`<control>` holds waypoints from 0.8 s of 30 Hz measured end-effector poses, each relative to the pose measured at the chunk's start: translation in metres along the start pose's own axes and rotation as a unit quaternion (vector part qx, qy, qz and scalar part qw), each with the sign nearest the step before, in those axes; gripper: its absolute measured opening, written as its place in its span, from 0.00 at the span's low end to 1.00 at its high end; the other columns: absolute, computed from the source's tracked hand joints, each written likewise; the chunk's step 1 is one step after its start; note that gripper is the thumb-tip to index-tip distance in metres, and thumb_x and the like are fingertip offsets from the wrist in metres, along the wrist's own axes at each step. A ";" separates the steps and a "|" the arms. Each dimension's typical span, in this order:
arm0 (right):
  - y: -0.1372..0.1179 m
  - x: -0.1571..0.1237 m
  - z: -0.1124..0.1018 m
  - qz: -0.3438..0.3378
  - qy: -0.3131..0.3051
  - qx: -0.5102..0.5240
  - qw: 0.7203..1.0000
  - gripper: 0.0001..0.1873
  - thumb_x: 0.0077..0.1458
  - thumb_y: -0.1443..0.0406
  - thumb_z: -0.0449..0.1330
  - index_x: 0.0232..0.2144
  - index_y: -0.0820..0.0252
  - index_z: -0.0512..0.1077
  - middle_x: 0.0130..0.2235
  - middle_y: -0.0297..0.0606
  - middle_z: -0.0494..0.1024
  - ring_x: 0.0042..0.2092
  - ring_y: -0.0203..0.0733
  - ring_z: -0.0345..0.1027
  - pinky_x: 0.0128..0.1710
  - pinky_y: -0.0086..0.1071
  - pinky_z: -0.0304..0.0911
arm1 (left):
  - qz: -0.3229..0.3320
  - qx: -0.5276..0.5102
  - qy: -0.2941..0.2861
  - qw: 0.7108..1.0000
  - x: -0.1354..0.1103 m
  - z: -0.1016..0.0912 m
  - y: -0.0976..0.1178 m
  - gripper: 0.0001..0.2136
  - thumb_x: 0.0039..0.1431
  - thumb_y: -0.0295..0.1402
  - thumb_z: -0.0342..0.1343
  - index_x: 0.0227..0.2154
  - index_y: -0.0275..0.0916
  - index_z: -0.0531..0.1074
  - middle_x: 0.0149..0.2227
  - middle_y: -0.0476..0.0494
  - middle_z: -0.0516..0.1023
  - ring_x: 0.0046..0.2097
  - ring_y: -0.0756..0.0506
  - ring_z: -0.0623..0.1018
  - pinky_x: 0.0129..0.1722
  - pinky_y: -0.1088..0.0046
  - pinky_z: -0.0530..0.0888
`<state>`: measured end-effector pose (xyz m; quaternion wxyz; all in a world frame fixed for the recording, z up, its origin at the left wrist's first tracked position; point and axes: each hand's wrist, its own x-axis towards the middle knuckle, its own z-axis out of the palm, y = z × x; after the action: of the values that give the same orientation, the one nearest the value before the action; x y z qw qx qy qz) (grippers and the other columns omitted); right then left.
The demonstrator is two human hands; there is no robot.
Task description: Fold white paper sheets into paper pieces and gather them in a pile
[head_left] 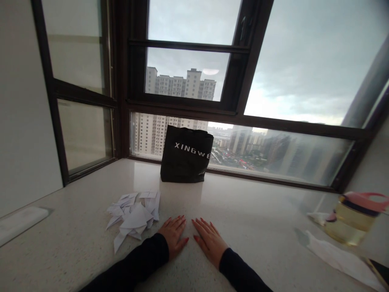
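My left hand lies flat on the pale speckled countertop, palm down, holding nothing. Beside it, my right hand rests the same way, fingers stretched out and a small gap between the two thumbs. Just left of my left hand is a loose pile of white folded paper pieces, not touched by either hand. Beyond both hands a black bag with white lettering stands upright near the window.
At the right stands a bottle with a pink lid and yellowish liquid. A crumpled white tissue lies in front of it. A white flat object is at the left edge. A dark-framed window borders the counter's back.
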<state>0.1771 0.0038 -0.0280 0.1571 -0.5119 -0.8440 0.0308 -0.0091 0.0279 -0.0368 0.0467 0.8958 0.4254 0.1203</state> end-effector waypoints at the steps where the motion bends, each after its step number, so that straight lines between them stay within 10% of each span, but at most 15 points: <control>1: 0.000 0.000 0.000 0.000 0.000 0.000 1.000 0.24 0.55 0.57 0.40 0.53 0.56 0.53 0.54 0.39 0.58 0.56 0.44 0.46 0.53 0.44 0.42 | -0.001 0.000 -0.001 1.000 0.000 -0.001 0.001 0.28 0.54 0.48 0.32 0.52 0.35 0.54 0.55 0.38 0.55 0.56 0.42 0.54 0.52 0.59 0.53; 24: -0.003 0.001 -0.003 0.003 -0.016 -0.015 1.000 0.24 0.55 0.57 0.40 0.52 0.60 0.55 0.54 0.40 0.58 0.56 0.45 0.46 0.53 0.45 0.43 | -0.004 0.021 -0.027 0.999 0.000 -0.005 0.002 0.28 0.55 0.47 0.31 0.52 0.33 0.53 0.56 0.38 0.52 0.56 0.42 0.52 0.53 0.58 0.52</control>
<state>0.1746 0.0029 -0.0240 0.1358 -0.5163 -0.8452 0.0272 -0.0087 0.0263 -0.0316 0.0403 0.8978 0.4298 0.0870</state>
